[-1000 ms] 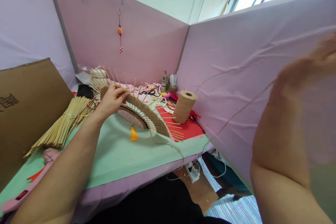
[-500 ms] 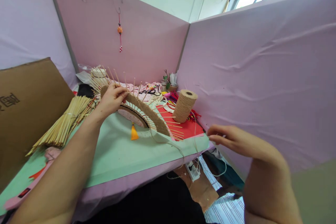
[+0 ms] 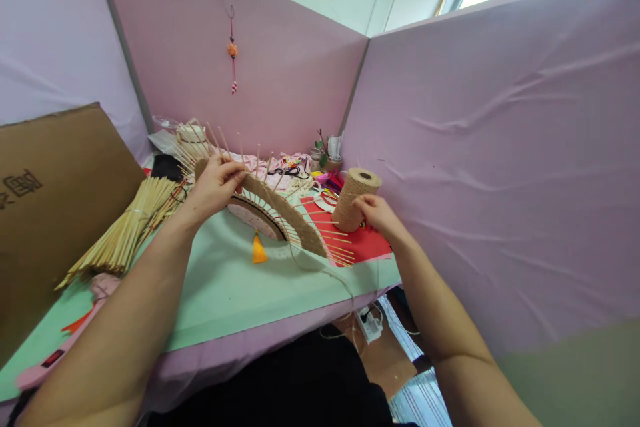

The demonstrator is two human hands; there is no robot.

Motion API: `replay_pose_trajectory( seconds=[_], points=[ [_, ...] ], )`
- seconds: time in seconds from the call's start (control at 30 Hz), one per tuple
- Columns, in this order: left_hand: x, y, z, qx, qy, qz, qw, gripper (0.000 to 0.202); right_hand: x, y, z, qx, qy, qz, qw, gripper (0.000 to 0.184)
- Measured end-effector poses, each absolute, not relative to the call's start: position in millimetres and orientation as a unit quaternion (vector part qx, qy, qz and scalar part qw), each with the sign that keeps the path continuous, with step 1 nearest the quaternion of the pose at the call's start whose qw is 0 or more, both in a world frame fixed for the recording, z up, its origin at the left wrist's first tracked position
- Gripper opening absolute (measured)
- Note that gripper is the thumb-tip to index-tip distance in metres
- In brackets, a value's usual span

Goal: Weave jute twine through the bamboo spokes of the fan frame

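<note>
My left hand (image 3: 221,180) is closed on the upper edge of a fan-shaped weaving frame (image 3: 300,230), a curved brown band with thin wooden sticks radiating through it. Under the band is a curved pink-faced piece with a dark rim (image 3: 255,219), and a yellow tassel (image 3: 259,249) hangs from it. A loose twine strand (image 3: 320,270) trails from the frame over the table edge. At the right, my right hand (image 3: 377,212) has its fingers pinched together against a cone of twine (image 3: 350,200), apparently on its strand; the fingertips are small and partly hidden.
A bundle of thin sticks (image 3: 125,227) and a cardboard box (image 3: 55,213) lie left. A pink tool (image 3: 60,360) rests near the front left. Red sheet (image 3: 370,247) lies under the cone. A power strip (image 3: 369,323) is below the table edge.
My right hand has moved left and inward from beside the table to the cone of twine. My left hand keeps its hold on the frame. The view has shifted slightly.
</note>
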State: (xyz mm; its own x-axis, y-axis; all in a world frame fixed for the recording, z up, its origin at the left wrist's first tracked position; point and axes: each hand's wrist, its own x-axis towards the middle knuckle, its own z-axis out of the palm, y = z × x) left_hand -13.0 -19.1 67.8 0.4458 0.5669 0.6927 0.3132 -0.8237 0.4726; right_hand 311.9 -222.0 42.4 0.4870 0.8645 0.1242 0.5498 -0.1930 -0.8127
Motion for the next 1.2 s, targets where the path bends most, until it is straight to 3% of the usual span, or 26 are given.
replay_pose_trajectory(
  seconds=[0.07,0.13,0.23,0.37,0.47,0.6,0.73,0.83,0.93,1.2],
  points=[
    [-12,-19,69,0.839,0.262,0.457,0.140,0.025,317,-200,76,-0.770,-0.533,0.010,0.352,0.025],
    [-10,-19,69,0.840,0.260,0.454,0.147,0.025,325,-174,110,-0.792,-0.550,-0.079,0.254,0.026],
    [-9,-19,70,0.842,0.254,0.453,0.148,0.025,341,-144,148,-0.857,-0.468,-0.126,0.175,0.026],
    [-10,-19,70,0.841,0.257,0.454,0.144,0.025,370,-148,171,-0.912,-0.350,-0.136,0.164,0.032],
    [-9,-20,71,0.841,0.259,0.450,0.150,0.024,382,-188,183,-0.914,-0.310,-0.175,0.192,0.030],
    [-4,-21,73,0.840,0.262,0.454,0.140,0.022,362,-256,211,-0.820,-0.359,-0.261,0.361,0.018],
    [-1,-21,75,0.842,0.266,0.449,0.134,0.022,329,-289,246,-0.646,-0.411,-0.167,0.621,0.014],
    [-2,-19,74,0.843,0.270,0.447,0.133,0.023,322,-277,266,-0.554,-0.412,-0.026,0.723,0.022],
    [-3,-18,73,0.842,0.270,0.446,0.139,0.024,330,-247,273,-0.551,-0.437,-0.003,0.711,0.026],
    [-3,-18,74,0.842,0.267,0.446,0.147,0.025,385,-159,270,-0.717,-0.497,-0.133,0.470,0.040]
  ],
)
